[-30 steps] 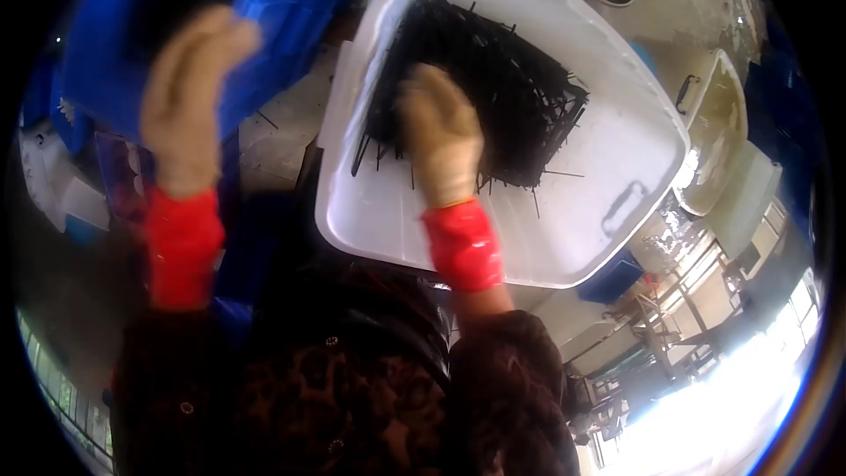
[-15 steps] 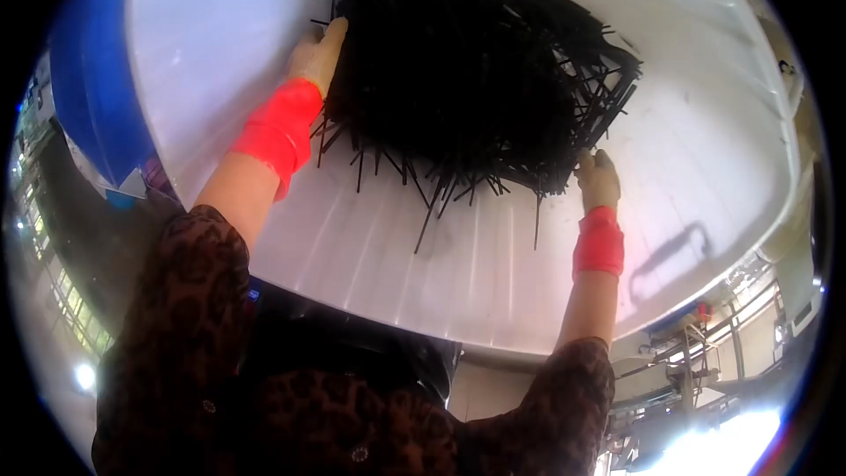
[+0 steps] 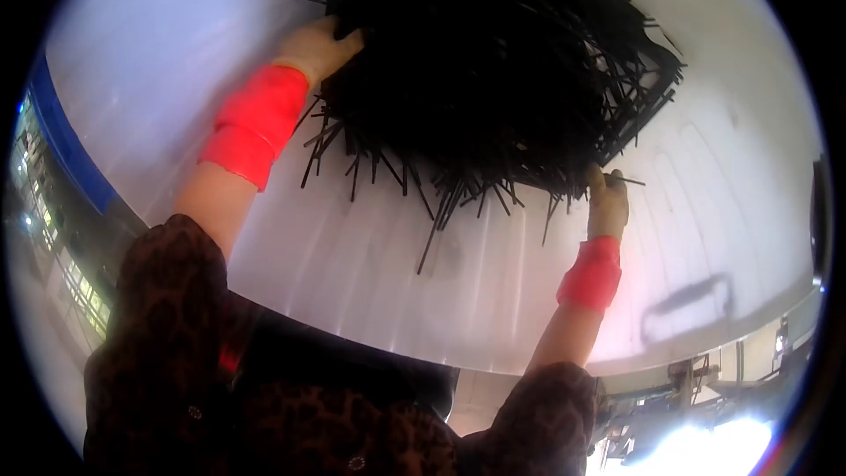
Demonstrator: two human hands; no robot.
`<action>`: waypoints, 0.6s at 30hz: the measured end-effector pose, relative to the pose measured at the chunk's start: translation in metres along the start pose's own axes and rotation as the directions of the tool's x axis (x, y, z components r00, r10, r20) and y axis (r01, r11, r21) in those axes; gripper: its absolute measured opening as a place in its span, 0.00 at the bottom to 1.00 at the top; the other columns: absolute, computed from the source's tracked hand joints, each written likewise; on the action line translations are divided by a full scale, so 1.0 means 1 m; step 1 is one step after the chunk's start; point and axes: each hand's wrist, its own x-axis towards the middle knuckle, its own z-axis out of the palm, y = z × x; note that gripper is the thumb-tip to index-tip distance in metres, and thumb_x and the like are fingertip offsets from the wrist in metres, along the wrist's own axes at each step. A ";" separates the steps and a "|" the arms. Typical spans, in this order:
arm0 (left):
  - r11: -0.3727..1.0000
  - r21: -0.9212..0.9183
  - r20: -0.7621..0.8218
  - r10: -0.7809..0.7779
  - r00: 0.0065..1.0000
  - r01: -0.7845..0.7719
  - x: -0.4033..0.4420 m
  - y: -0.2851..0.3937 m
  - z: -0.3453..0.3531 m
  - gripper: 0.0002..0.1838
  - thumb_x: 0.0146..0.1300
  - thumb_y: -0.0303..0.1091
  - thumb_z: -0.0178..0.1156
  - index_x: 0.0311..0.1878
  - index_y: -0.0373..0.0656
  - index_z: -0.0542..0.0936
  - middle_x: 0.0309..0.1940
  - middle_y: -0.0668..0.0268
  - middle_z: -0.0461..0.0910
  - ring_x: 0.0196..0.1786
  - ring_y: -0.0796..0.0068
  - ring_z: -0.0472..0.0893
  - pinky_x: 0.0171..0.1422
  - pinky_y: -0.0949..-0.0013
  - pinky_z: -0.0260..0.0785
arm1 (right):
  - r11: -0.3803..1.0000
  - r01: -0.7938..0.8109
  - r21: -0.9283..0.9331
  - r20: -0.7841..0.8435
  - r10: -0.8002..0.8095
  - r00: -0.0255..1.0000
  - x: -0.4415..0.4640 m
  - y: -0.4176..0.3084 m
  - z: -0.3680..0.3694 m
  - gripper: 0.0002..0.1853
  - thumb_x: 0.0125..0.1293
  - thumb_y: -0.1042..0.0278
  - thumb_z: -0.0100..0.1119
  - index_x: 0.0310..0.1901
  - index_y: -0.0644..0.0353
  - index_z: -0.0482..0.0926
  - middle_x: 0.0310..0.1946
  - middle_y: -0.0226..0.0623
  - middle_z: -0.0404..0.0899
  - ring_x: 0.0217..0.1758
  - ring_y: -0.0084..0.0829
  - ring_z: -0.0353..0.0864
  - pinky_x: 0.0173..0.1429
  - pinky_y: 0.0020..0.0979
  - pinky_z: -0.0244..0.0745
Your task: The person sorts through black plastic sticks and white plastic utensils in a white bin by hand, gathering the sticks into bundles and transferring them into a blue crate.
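Observation:
A large, dark pile of thin black sticks (image 3: 458,70) lies inside a big white tub (image 3: 352,273), with many ends poking out toward me. At the pile's left edge is my left hand (image 3: 319,48), gloved in beige with a red cuff, its thumb and fingers closed on the dark material. My right hand (image 3: 608,203), gloved the same way, is at the pile's lower right corner, fingers bent around its edge. The fingertips of both hands are partly lost against the black.
The tub's near rim curves just in front of my body. A handle-shaped mark (image 3: 687,300) shows at the tub's lower right. Something blue (image 3: 70,154) is beyond the tub on the left, and racks or frames (image 3: 679,388) stand at the lower right.
Both hands came from apart and above to the pile's two sides, and now grip it. The view has moved closer over the tub, and the pile appears larger.

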 end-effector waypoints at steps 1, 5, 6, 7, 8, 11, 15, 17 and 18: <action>1.000 -0.001 -0.009 -0.010 1.000 0.010 -0.005 0.002 -0.002 0.40 0.50 0.61 0.50 0.53 0.31 0.66 0.47 0.47 0.71 0.52 0.54 0.70 0.56 0.69 0.61 | 0.983 0.136 0.123 -0.026 -0.133 0.991 0.020 0.011 0.013 0.34 0.51 0.47 0.55 0.51 0.70 0.67 0.43 0.45 0.74 0.48 0.35 0.72 0.52 0.28 0.63; 0.937 -0.340 -0.237 -0.002 0.972 -0.081 0.010 -0.018 0.014 0.36 0.52 0.57 0.52 0.52 0.32 0.67 0.46 0.50 0.72 0.49 0.59 0.72 0.54 0.68 0.61 | 0.798 0.068 0.599 0.223 -0.248 0.943 0.020 0.007 0.042 0.23 0.58 0.57 0.51 0.47 0.68 0.70 0.35 0.35 0.74 0.39 0.22 0.71 0.43 0.22 0.66; 0.919 -0.380 -0.289 -0.015 0.957 -0.100 0.018 -0.030 0.024 0.35 0.52 0.56 0.52 0.52 0.32 0.68 0.46 0.51 0.73 0.49 0.60 0.72 0.54 0.68 0.62 | 0.803 0.294 0.518 0.133 -0.416 0.900 0.023 0.011 0.059 0.22 0.58 0.57 0.51 0.46 0.68 0.70 0.35 0.33 0.75 0.34 0.24 0.72 0.39 0.24 0.67; 0.918 -0.385 -0.285 -0.023 0.958 -0.093 0.010 -0.025 0.024 0.35 0.52 0.56 0.52 0.52 0.32 0.68 0.46 0.51 0.73 0.49 0.60 0.72 0.54 0.68 0.62 | 0.738 0.263 0.621 0.183 -0.464 0.867 0.017 0.011 0.073 0.17 0.58 0.62 0.49 0.45 0.65 0.71 0.35 0.36 0.74 0.32 0.26 0.73 0.37 0.24 0.68; 0.857 -0.512 -0.223 -0.058 0.973 -0.067 -0.004 -0.010 0.019 0.33 0.53 0.52 0.53 0.52 0.32 0.67 0.46 0.49 0.72 0.50 0.58 0.72 0.54 0.68 0.62 | 0.662 0.222 0.716 0.224 -0.518 0.825 0.006 0.003 0.088 0.13 0.59 0.66 0.48 0.43 0.63 0.72 0.34 0.39 0.74 0.30 0.29 0.74 0.34 0.25 0.70; 0.510 -0.860 -0.017 -0.023 1.000 -0.003 0.006 -0.026 0.038 0.32 0.55 0.50 0.52 0.55 0.34 0.63 0.50 0.52 0.69 0.53 0.60 0.68 0.57 0.69 0.58 | 0.693 0.717 0.078 0.253 -0.709 0.658 -0.044 -0.076 0.106 0.10 0.56 0.70 0.48 0.39 0.58 0.75 0.34 0.42 0.74 0.33 0.34 0.75 0.36 0.24 0.70; 0.387 -0.914 0.030 0.360 0.932 -0.120 0.023 -0.072 0.047 0.28 0.61 0.45 0.46 0.61 0.41 0.57 0.56 0.60 0.65 0.58 0.69 0.64 0.62 0.72 0.52 | 0.275 0.921 -0.277 0.284 -0.892 0.351 -0.047 -0.105 0.126 0.17 0.52 0.68 0.52 0.46 0.42 0.72 0.38 0.49 0.73 0.33 0.38 0.75 0.41 0.27 0.72; 0.199 -0.966 -0.027 0.558 0.830 -0.165 0.023 -0.081 0.035 0.26 0.62 0.42 0.46 0.61 0.42 0.58 0.54 0.60 0.67 0.56 0.70 0.66 0.60 0.73 0.54 | 0.129 0.927 -0.351 0.265 -0.936 0.231 -0.040 -0.108 0.121 0.16 0.55 0.70 0.50 0.46 0.45 0.72 0.37 0.46 0.74 0.34 0.35 0.76 0.40 0.23 0.72; 0.252 -0.947 -0.031 0.550 0.835 -0.201 0.023 -0.082 0.035 0.25 0.62 0.41 0.46 0.60 0.42 0.58 0.54 0.60 0.67 0.56 0.70 0.67 0.60 0.73 0.55 | 0.119 0.929 -0.349 0.261 -0.940 0.218 -0.032 -0.111 0.128 0.16 0.55 0.70 0.50 0.46 0.45 0.72 0.37 0.46 0.74 0.34 0.35 0.76 0.40 0.23 0.72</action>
